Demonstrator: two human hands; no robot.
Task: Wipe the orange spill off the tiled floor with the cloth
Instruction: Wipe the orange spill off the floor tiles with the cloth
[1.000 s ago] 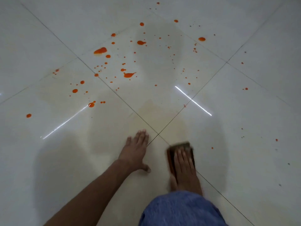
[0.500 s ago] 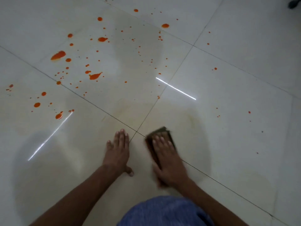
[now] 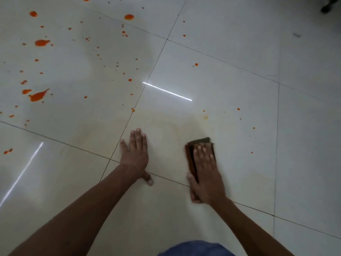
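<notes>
Orange spill drops (image 3: 37,96) are scattered over the pale tiled floor (image 3: 239,74), thickest at the upper left, with small specks to the right. A folded dark brown cloth (image 3: 200,142) lies flat on the floor. My right hand (image 3: 206,174) presses on it with straight fingers, covering most of it. My left hand (image 3: 135,154) rests flat on the floor to the left of the cloth, fingers straight. A faint yellowish smear (image 3: 191,122) marks the tile just beyond the cloth.
Dark grout lines (image 3: 158,56) cross the floor diagonally. Bright light streaks (image 3: 167,91) reflect off the glossy tiles. A dark object (image 3: 329,6) shows at the top right corner. Blue fabric (image 3: 195,248) of my clothing is at the bottom edge.
My right hand has slid the cloth to the right, away from my left hand. The view has swung right, so the large orange drops now sit further left.
</notes>
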